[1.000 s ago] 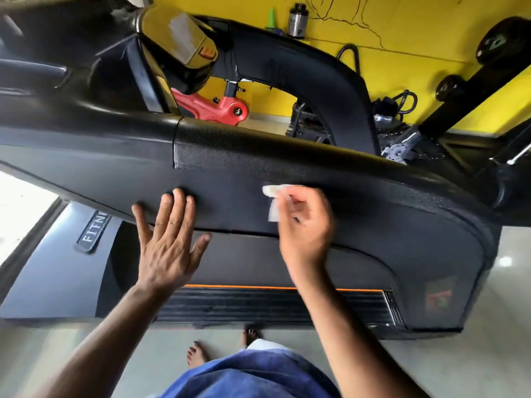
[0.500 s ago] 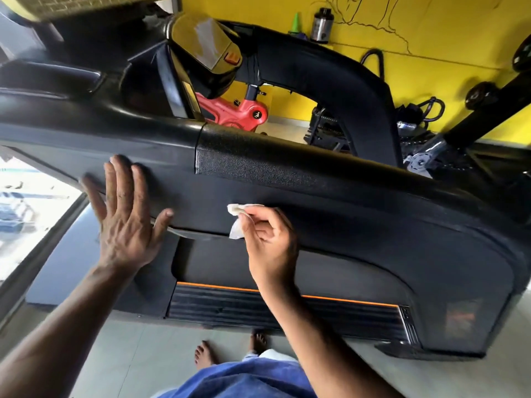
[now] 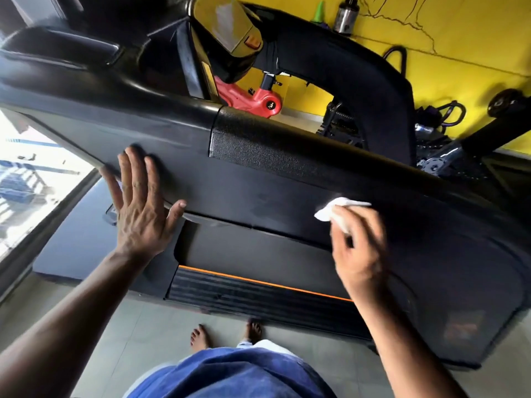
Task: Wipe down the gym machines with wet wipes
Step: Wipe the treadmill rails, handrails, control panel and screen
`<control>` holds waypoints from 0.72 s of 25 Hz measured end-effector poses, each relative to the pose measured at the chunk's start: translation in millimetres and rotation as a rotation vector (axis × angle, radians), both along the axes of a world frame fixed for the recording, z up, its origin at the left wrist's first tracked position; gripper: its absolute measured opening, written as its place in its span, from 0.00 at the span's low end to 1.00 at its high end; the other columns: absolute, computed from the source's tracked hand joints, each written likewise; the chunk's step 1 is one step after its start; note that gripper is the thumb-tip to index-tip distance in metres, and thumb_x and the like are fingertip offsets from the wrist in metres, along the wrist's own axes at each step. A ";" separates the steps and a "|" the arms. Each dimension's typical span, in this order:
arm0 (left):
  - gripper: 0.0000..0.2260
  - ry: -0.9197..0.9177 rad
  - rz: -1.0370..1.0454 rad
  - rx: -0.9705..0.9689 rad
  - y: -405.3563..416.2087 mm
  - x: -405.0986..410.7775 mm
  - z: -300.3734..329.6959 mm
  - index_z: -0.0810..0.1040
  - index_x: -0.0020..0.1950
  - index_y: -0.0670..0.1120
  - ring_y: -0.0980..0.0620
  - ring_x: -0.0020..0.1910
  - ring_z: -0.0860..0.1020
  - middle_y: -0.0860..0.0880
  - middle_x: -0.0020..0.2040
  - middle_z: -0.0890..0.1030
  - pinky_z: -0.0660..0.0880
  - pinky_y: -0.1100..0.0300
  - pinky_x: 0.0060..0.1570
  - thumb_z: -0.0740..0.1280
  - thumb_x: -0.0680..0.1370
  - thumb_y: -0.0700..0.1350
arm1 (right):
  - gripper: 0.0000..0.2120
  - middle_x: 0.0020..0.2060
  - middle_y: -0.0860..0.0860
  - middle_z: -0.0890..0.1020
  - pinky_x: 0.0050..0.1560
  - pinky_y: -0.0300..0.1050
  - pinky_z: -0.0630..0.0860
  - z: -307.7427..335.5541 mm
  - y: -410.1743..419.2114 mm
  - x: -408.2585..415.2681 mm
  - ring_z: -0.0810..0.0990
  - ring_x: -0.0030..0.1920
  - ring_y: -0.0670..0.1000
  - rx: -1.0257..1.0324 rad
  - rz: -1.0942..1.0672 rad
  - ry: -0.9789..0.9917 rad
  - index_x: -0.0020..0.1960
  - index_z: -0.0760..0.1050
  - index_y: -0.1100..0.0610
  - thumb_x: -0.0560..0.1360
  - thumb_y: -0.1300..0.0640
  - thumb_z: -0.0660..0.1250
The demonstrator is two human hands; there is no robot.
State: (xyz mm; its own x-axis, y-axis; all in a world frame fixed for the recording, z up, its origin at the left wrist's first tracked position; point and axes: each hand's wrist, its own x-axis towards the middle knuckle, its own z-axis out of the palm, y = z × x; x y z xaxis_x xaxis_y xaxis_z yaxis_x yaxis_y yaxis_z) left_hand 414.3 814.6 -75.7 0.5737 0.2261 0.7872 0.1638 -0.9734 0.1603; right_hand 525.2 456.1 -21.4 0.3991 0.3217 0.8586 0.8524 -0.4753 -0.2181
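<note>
The long black plastic side panel of the treadmill (image 3: 258, 196) is the surface being cleaned. The right hand (image 3: 359, 248) pinches a small crumpled white wet wipe (image 3: 336, 209) in its curled fingers and presses it against the panel's right half, just below the panel's textured upper rim; the hand is blurred, so the exact grip cannot be told beyond that. The left hand (image 3: 140, 208) lies flat on the panel's left end, fingers straight and spread apart, thumb out along the panel's lower edge, apparently bracing. A faint duller smear shows on the panel between the two hands, which suggests that stretch is wiped, though the sheen is too weak to be sure. Judging by this, the job is early: the panel's far right corner, the ribbed black step with the orange stripe (image 3: 258, 288) below the panel, and the yellow-and-black console (image 3: 230, 33) above it look untouched.
</note>
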 end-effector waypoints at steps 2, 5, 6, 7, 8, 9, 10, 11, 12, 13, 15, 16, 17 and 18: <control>0.37 -0.005 0.008 -0.031 -3.4 1.9 -0.3 0.43 0.84 0.39 0.42 0.83 0.37 0.28 0.80 0.50 0.40 0.31 0.76 0.51 0.85 0.61 | 0.11 0.57 0.56 0.82 0.61 0.49 0.76 -5.6 44.0 -9.0 0.80 0.56 0.57 -0.207 0.114 0.001 0.61 0.81 0.64 0.82 0.68 0.63; 0.36 0.014 -0.010 -0.031 -4.8 -4.8 3.5 0.42 0.84 0.42 0.41 0.83 0.39 0.33 0.82 0.48 0.41 0.33 0.78 0.51 0.85 0.62 | 0.14 0.59 0.53 0.81 0.52 0.51 0.75 -32.6 70.6 -22.6 0.81 0.54 0.57 -0.617 0.158 -0.053 0.68 0.77 0.60 0.84 0.63 0.60; 0.36 0.025 -0.015 -0.014 -2.4 -8.0 3.7 0.43 0.84 0.41 0.40 0.83 0.41 0.35 0.83 0.46 0.42 0.32 0.78 0.53 0.85 0.61 | 0.15 0.57 0.52 0.81 0.49 0.51 0.74 -28.1 71.2 -22.8 0.81 0.52 0.56 -0.678 0.147 -0.117 0.69 0.76 0.59 0.84 0.63 0.60; 0.37 0.040 -0.023 -0.001 1.3 -11.2 2.2 0.45 0.84 0.40 0.39 0.83 0.42 0.37 0.83 0.45 0.44 0.31 0.78 0.55 0.84 0.60 | 0.15 0.55 0.51 0.82 0.47 0.51 0.72 -15.0 70.9 -21.5 0.81 0.51 0.54 -0.682 0.136 -0.190 0.69 0.76 0.59 0.84 0.62 0.60; 0.37 0.053 -0.030 0.006 4.4 -13.0 -1.2 0.46 0.84 0.39 0.39 0.83 0.43 0.38 0.83 0.45 0.46 0.30 0.78 0.57 0.84 0.58 | 0.15 0.54 0.50 0.82 0.46 0.51 0.69 5.9 71.5 -19.2 0.79 0.49 0.53 -0.632 0.119 -0.250 0.67 0.78 0.58 0.85 0.61 0.59; 0.37 0.065 -0.034 0.005 5.9 -14.0 -5.2 0.47 0.84 0.39 0.38 0.83 0.44 0.38 0.83 0.44 0.47 0.29 0.77 0.57 0.84 0.58 | 0.14 0.53 0.49 0.82 0.45 0.51 0.68 30.7 75.1 -17.6 0.78 0.49 0.52 -0.539 0.099 -0.292 0.66 0.79 0.56 0.85 0.61 0.58; 0.37 0.077 -0.033 0.001 6.7 -15.2 -8.0 0.46 0.84 0.39 0.38 0.83 0.45 0.39 0.84 0.43 0.48 0.29 0.77 0.58 0.83 0.58 | 0.14 0.54 0.47 0.82 0.45 0.51 0.68 50.8 81.2 -16.9 0.77 0.49 0.50 -0.446 0.072 -0.305 0.64 0.80 0.54 0.86 0.60 0.58; 0.37 0.083 -0.030 -0.003 6.9 -15.1 -8.4 0.46 0.84 0.39 0.38 0.83 0.45 0.39 0.84 0.43 0.48 0.29 0.77 0.57 0.83 0.58 | 0.13 0.56 0.47 0.81 0.45 0.51 0.69 61.8 87.6 -17.7 0.78 0.50 0.50 -0.400 0.051 -0.302 0.64 0.80 0.53 0.86 0.59 0.58; 0.37 0.087 -0.030 -0.007 7.0 -15.0 -7.7 0.45 0.84 0.40 0.38 0.83 0.45 0.40 0.84 0.42 0.48 0.29 0.77 0.57 0.84 0.58 | 0.14 0.59 0.47 0.80 0.47 0.51 0.70 59.5 92.8 -23.3 0.78 0.52 0.50 -0.420 0.039 -0.285 0.66 0.78 0.53 0.86 0.59 0.58; 0.37 0.091 -0.033 -0.007 6.7 -15.3 -6.3 0.45 0.84 0.40 0.38 0.83 0.45 0.40 0.84 0.42 0.48 0.29 0.77 0.57 0.84 0.59 | 0.15 0.63 0.49 0.79 0.48 0.50 0.72 43.7 95.8 -30.7 0.78 0.54 0.51 -0.484 0.042 -0.249 0.70 0.75 0.54 0.86 0.60 0.58; 0.37 0.092 -0.037 -0.004 5.5 -17.0 -3.7 0.45 0.84 0.41 0.38 0.83 0.46 0.41 0.84 0.42 0.48 0.30 0.78 0.57 0.84 0.59 | 0.21 0.68 0.52 0.75 0.53 0.51 0.75 -10.3 92.3 -42.1 0.78 0.58 0.54 -0.691 0.037 -0.166 0.77 0.67 0.57 0.84 0.61 0.58; 0.37 0.092 -0.041 -0.002 4.4 -18.4 -2.9 0.45 0.84 0.42 0.38 0.83 0.46 0.41 0.84 0.42 0.48 0.31 0.78 0.57 0.84 0.59 | 0.25 0.69 0.54 0.73 0.56 0.51 0.75 -31.4 87.0 -44.4 0.78 0.59 0.56 -0.791 0.011 -0.139 0.79 0.64 0.59 0.83 0.60 0.59; 0.37 0.091 -0.047 0.001 4.0 -19.8 -2.1 0.45 0.84 0.42 0.39 0.83 0.46 0.42 0.84 0.42 0.48 0.32 0.79 0.57 0.84 0.59 | 0.28 0.70 0.55 0.72 0.60 0.53 0.73 -42.0 84.7 -45.5 0.77 0.62 0.56 -0.845 -0.012 -0.119 0.79 0.62 0.61 0.81 0.58 0.62; 0.37 0.090 -0.052 0.005 4.0 -21.0 -1.7 0.45 0.84 0.42 0.40 0.84 0.46 0.42 0.84 0.43 0.48 0.32 0.79 0.57 0.84 0.59 | 0.31 0.71 0.56 0.70 0.64 0.55 0.70 -39.8 86.0 -46.7 0.74 0.65 0.57 -0.856 -0.024 -0.101 0.79 0.63 0.61 0.78 0.55 0.65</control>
State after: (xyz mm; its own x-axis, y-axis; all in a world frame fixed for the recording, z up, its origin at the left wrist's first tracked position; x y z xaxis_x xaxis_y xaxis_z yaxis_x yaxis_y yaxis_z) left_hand 393.2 818.6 -77.4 0.6532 0.1907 0.7328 0.1268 -0.9817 0.1424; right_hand 478.5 542.1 -61.2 0.3492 0.8667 0.3562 0.8359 -0.4599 0.2996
